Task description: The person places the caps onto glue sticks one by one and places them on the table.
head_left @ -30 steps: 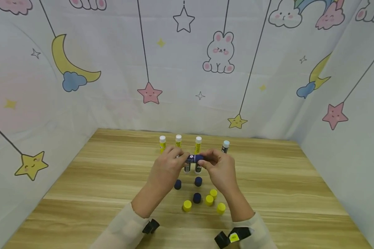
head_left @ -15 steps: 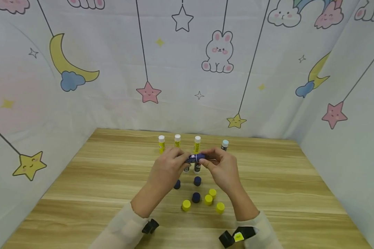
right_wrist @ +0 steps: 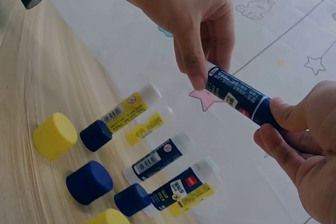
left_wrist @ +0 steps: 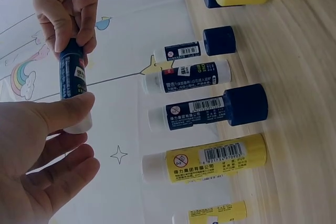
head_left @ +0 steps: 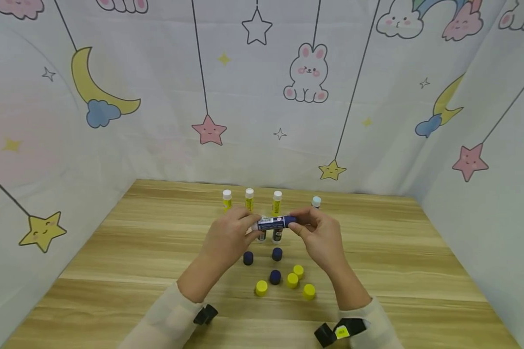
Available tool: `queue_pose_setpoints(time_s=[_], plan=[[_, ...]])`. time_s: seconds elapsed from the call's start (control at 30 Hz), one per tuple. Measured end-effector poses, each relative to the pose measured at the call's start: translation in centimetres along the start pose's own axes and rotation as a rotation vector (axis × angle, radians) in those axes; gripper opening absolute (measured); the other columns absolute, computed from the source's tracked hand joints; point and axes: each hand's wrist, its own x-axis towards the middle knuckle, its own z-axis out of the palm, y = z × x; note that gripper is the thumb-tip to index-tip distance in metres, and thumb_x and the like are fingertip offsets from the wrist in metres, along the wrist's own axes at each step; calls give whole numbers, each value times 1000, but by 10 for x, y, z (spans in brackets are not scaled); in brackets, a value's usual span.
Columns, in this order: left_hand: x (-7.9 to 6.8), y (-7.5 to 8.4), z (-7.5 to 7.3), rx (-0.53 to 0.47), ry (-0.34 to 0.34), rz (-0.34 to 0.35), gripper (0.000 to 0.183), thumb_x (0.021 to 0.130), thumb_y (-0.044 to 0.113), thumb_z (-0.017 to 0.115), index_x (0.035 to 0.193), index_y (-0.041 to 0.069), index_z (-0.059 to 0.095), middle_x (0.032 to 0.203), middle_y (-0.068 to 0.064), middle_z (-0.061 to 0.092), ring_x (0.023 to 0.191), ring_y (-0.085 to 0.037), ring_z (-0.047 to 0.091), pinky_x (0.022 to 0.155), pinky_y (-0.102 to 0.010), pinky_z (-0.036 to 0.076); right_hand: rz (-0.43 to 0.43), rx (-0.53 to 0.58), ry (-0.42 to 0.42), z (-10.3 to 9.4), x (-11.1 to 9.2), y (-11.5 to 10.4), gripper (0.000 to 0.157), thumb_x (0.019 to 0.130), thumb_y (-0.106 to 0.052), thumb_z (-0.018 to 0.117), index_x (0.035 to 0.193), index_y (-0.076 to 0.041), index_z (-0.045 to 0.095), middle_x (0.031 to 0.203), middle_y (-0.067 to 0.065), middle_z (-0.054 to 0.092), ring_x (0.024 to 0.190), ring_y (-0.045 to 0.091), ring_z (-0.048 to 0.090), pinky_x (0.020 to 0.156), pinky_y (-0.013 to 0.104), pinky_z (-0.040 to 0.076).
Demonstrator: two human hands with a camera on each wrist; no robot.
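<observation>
A navy glue stick point(head_left: 270, 223) with a white end is held level between both hands, above the table. My left hand point(head_left: 228, 237) grips its white end between thumb and fingers. At the other end, my right hand point(head_left: 319, 238) pinches the navy cap point(right_wrist: 269, 115), which sits against the barrel. Behind and below the hands stand two uncapped navy glue sticks point(head_left: 277, 235), partly hidden. Nearer the person lie three loose navy caps point(head_left: 275, 277) and several yellow caps point(head_left: 292, 280).
Three yellow glue sticks point(head_left: 277, 203) with white tops stand upright toward the back of the wooden table point(head_left: 126, 271). Another navy stick point(head_left: 316, 201) stands to their right, mostly hidden by my right hand. A patterned white cloth point(head_left: 262, 160) hangs behind the table.
My hands have drawn slightly apart, the right one moving to the right. More of the glue stick's barrel and label now shows between them. The loose caps have not moved.
</observation>
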Motion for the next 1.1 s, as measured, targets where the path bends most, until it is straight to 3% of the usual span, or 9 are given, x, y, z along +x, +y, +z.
queue_pose_setpoints(time_s=[0.33, 0.53, 0.93, 1.1], plan=[[-4, -8, -5, 48, 24, -6, 17, 80, 19, 88, 92, 11, 80, 84, 2, 68, 71, -11, 63, 61, -23, 55, 15, -22, 34, -18, 1, 8, 17, 91, -8, 76, 108, -10, 73, 105, 6, 74, 96, 18, 72, 81, 23, 59], [-5, -14, -7, 83, 40, -34, 18, 85, 27, 84, 91, 12, 80, 88, 0, 74, 78, -17, 70, 65, -28, 60, 22, -92, 46, -34, 1, 18, 17, 93, -9, 74, 110, -9, 73, 109, 7, 74, 97, 19, 71, 81, 21, 58], [-15, -33, -10, 143, -126, -187, 39, 96, 42, 70, 115, 7, 74, 111, -10, 73, 108, -30, 68, 90, -43, 59, -40, -317, 71, -79, 4, 39, 19, 95, -11, 73, 113, -6, 73, 103, 10, 76, 92, 25, 74, 73, 16, 57], [-17, -39, -11, 185, -180, -213, 48, 101, 46, 61, 126, 6, 68, 121, -14, 70, 114, -34, 65, 94, -46, 57, -59, -454, 66, -97, 9, 52, 20, 96, -14, 72, 115, -8, 74, 103, 9, 76, 94, 29, 74, 73, 32, 61]])
